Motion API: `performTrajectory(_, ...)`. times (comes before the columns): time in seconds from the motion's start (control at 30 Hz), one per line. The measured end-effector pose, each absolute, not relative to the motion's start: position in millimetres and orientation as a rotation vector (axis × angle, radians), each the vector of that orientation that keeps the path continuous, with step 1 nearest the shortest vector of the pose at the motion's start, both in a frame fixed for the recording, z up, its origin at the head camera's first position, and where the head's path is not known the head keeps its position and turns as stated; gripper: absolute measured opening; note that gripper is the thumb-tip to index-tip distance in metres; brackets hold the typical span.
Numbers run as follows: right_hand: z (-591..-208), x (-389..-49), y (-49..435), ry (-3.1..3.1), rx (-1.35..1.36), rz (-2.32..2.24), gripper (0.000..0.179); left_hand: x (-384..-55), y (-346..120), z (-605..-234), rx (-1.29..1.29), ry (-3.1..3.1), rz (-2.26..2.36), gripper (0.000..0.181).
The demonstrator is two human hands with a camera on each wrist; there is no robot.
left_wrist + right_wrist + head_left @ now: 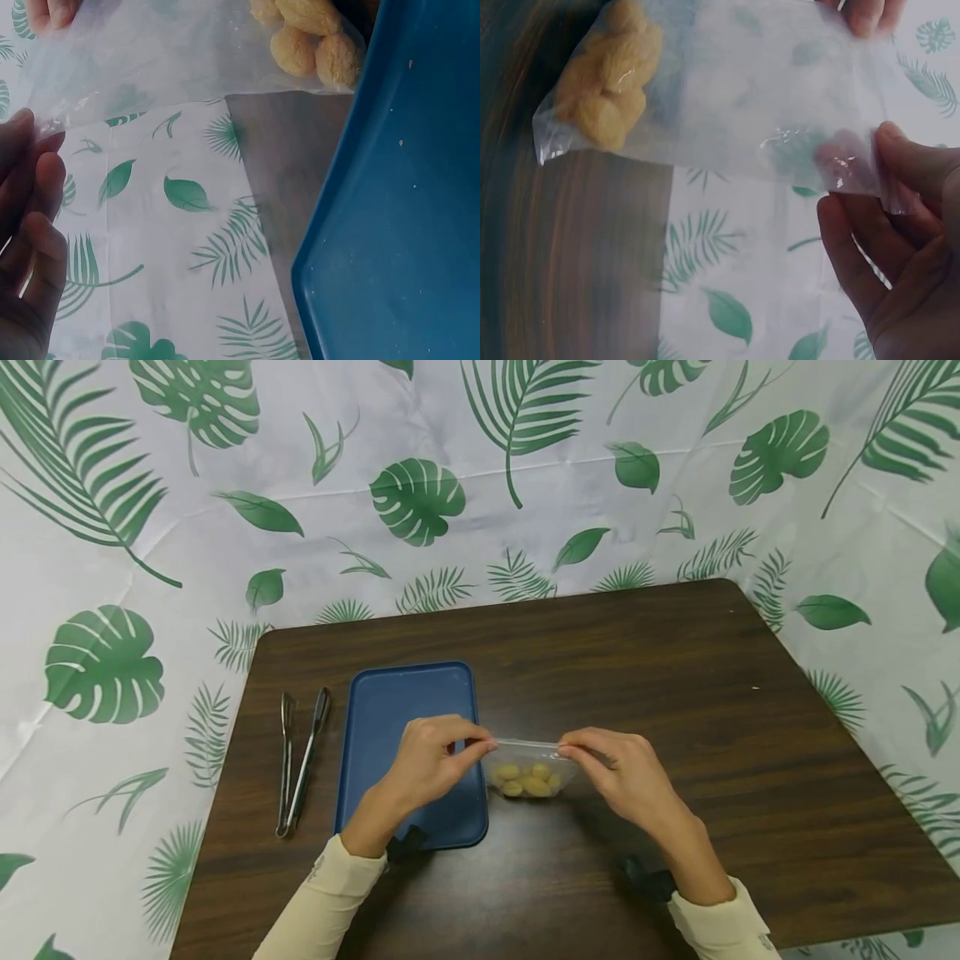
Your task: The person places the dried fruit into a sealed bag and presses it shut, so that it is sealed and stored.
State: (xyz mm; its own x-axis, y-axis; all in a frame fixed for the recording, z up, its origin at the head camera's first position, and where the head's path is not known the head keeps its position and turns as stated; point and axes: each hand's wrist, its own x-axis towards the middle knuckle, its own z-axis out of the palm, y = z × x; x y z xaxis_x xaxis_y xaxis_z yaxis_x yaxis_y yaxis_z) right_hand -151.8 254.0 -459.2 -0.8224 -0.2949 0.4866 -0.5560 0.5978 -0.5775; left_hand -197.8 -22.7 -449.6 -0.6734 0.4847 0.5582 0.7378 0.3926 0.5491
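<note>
A clear zip bag (525,752) hangs upright between the two hands, its top edge stretched level. Several yellowish-brown, rounded lumps (604,86) lie bunched at its bottom; their exact kind I cannot tell. The left hand (438,756) pinches the left top corner between thumb and fingers, over the right part of the blue tray (412,710). At the other top corner the right hand (622,768) pinches the bag's edge with thumb and forefinger. In the right wrist view the thumb (907,154) lies on the bag's rim, the other fingers behind and below.
Metal tongs (296,768) with dark-edged arms lie spread left of the tray, on the dark wooden table (712,710). Small crumbs dot the tray in the left wrist view. A leaf-patterned white cloth (337,527) covers the wall behind the table.
</note>
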Motion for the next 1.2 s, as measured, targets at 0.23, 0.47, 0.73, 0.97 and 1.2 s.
performTrajectory(0.23,-455.6,-150.7,263.1,-2.485,0.675,0.984,0.019,-198.2,-25.1,-450.6,-1.030,-2.350,-1.136,0.004)
performTrajectory(0.47,-436.0,-130.4,270.5,-2.520,0.685,1.033,0.021,-181.8,-26.7,-440.7,-1.068,-2.473,-1.531,0.008)
performTrajectory(0.73,-450.0,-186.8,280.7,-2.776,0.587,1.149,0.010,-223.5,-6.2,-457.1,-0.735,-2.761,-1.610,0.017)
performTrajectory(0.97,-485.7,-244.3,267.8,-3.023,0.366,0.929,0.048,-260.3,19.2,-491.2,-0.497,-2.854,-1.070,0.039)
performTrajectory(1.2,-495.6,-223.7,248.3,-3.083,0.477,0.598,0.057,-248.7,30.9,-499.3,-1.047,-2.948,-0.556,0.047)
